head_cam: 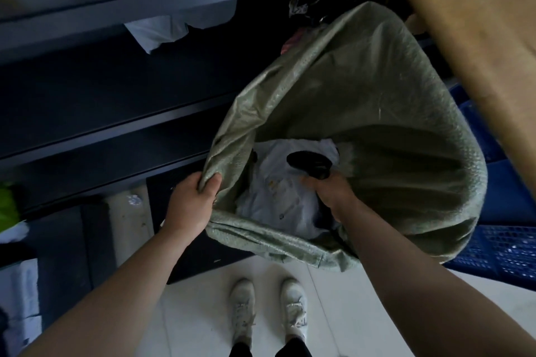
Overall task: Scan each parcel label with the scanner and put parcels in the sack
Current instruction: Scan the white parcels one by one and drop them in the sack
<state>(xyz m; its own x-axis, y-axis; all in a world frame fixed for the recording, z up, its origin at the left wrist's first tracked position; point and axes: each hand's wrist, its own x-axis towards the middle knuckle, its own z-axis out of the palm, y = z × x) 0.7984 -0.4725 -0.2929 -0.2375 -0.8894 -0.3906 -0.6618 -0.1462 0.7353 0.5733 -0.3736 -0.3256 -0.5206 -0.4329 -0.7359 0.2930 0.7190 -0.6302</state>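
My left hand (pixel 191 203) grips the near-left rim of the green woven sack (pixel 377 90), fingers curled over the edge and a fold of the fabric bunched in the grasp, which holds the mouth wide. My right hand (pixel 333 191) is inside the mouth of the sack, fingers closed round the handle of the black scanner (pixel 309 164); the scanner head points away from me and to the left. Directly below the scanner, a pale grey-white parcel (pixel 275 200) lies in the sack, with small printed marks on its upper face that are too blurred to read. I cannot tell whether my right hand touches the parcel. The sack stands on the floor (pixel 203 313) between dark metal shelves (pixel 116 113) on the left and a wooden surface (pixel 478 38) on the upper right. Blue perforated crates (pixel 504 246) sit just beside the sack on the right. A white bag (pixel 162 32) hangs off an upper shelf. My white shoes (pixel 243 307) stand on the light tiles, near the sack.
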